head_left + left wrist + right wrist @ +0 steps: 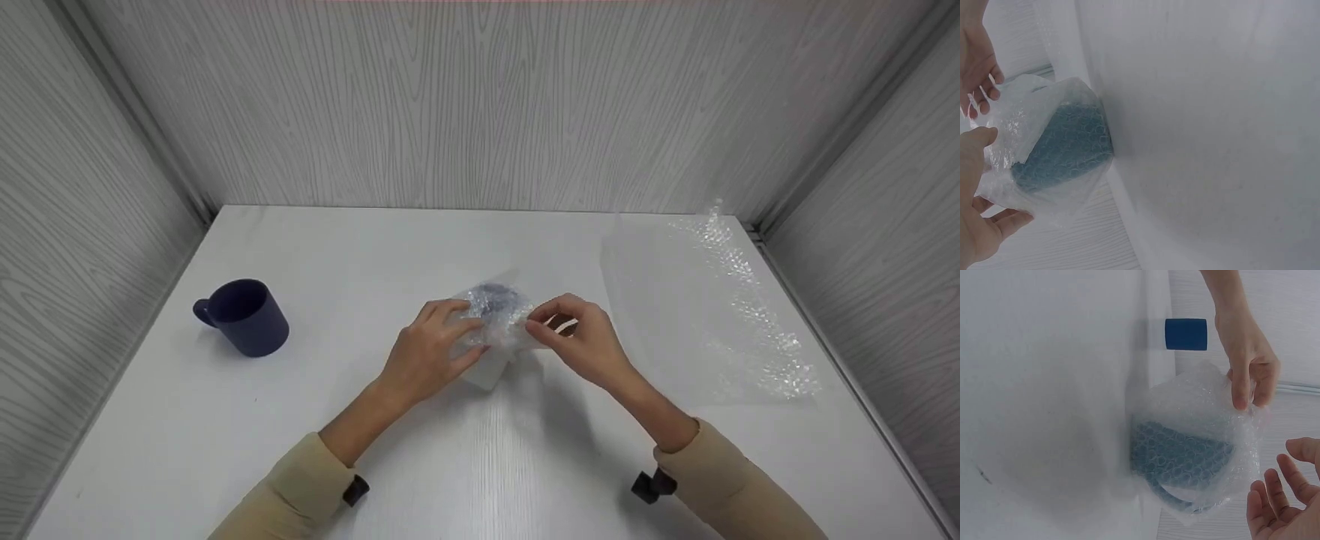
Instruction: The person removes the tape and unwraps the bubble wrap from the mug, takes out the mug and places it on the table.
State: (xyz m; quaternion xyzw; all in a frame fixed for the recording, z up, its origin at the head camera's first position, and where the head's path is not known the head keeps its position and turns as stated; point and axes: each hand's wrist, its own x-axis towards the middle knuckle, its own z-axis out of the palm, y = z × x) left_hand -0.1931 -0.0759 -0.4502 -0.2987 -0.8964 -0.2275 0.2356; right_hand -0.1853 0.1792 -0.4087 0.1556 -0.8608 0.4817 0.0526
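A blue mug (1185,455) stands at the table's middle inside bubble wrap (1202,394); its curved handle shows through the plastic in the right wrist view. My left hand (427,349) holds the gathered wrap at its top, with the thumb (982,136) on one side and fingers on the other. Close by on the opposite side is my right hand (581,337). In the right wrist view its fingers (1280,489) are spread and loosely bent, just off the wrap's edge. The head view shows the mug only dimly through the layers.
A second dark blue mug (251,319), unwrapped, stands upright at the left with its handle pointing left. A flat clear sheet of bubble wrap (705,322) lies on the right of the white table (360,247). Grey wood-grained panels (480,105) enclose the back and sides.
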